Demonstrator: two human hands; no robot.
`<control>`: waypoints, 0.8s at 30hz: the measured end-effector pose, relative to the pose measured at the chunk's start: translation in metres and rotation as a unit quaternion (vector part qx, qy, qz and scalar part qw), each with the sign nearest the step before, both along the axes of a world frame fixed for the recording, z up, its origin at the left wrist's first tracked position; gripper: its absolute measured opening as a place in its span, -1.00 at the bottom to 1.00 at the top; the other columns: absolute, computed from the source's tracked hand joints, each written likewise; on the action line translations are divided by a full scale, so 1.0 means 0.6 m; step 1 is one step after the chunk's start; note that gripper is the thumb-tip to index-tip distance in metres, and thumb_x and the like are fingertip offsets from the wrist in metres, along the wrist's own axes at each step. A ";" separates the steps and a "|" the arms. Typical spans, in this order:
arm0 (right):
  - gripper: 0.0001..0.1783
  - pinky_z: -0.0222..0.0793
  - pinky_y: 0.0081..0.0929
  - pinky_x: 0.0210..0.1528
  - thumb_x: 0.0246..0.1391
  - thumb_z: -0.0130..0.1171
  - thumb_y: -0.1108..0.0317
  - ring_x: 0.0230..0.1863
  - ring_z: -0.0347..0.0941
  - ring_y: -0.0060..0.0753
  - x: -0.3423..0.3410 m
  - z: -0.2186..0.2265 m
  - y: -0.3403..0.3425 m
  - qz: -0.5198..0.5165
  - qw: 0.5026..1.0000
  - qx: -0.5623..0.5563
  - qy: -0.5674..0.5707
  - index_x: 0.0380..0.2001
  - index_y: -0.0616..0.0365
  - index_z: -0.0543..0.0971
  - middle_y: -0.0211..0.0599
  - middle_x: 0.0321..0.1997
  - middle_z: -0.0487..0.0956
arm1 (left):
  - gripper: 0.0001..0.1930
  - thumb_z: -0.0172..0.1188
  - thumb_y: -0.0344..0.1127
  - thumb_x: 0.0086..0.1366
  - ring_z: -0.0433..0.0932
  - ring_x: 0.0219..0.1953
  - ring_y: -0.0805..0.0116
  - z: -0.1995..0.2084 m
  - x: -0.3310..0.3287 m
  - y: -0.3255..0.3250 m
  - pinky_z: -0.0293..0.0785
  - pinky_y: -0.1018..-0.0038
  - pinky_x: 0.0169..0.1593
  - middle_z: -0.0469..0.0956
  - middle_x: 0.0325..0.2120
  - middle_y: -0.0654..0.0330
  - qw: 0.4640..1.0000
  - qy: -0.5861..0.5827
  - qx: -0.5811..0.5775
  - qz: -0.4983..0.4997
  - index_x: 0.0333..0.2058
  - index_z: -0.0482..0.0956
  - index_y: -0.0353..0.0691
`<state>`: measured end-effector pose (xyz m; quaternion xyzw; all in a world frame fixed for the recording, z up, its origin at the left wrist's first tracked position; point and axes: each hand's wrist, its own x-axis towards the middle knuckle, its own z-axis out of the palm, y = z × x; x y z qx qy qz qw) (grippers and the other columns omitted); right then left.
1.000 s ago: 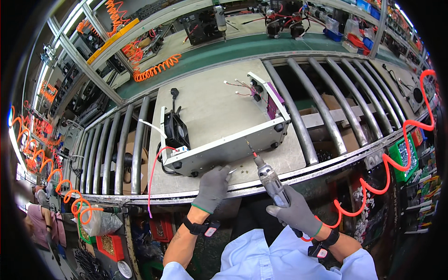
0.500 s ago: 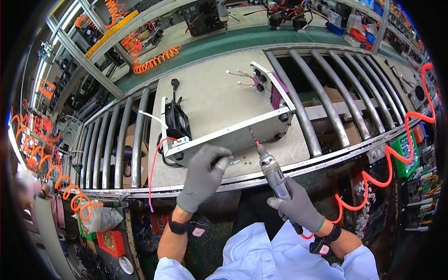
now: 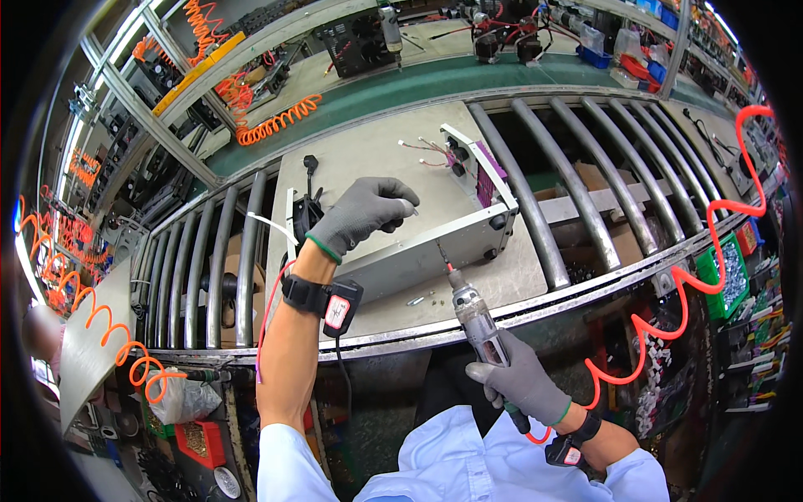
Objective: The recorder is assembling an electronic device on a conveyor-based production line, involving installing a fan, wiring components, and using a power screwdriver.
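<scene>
Left of centre, the left hand (image 3: 361, 216), fingers pinched together, contents unclear, has swung inward over the metal chassis (image 3: 393, 269) on the tabletop (image 3: 520, 276), apparently shifting work inside; the right hand (image 3: 525, 381) wraps its fingers around the driver (image 3: 478, 322).

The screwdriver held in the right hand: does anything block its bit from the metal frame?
Nothing visible does: the screwdriver in the right hand points toward the near side of the metal frame, and the left hand is off to the left of that line.
</scene>
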<state>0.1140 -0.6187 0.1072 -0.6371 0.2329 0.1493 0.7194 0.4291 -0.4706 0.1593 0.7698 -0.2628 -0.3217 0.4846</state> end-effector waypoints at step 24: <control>-0.63 0.35 -0.50 -0.63 0.32 0.16 0.13 -0.65 0.41 -0.55 0.001 0.005 0.003 0.012 0.990 0.137 0.013 -0.07 0.20 0.39 -0.32 -0.44 0.46 | -0.73 0.40 -0.26 0.28 0.57 -0.32 0.55 -0.047 0.001 -0.036 0.52 0.54 -0.18 0.71 -0.34 0.26 0.989 -0.019 0.112 -0.097 -0.14 0.76 -0.32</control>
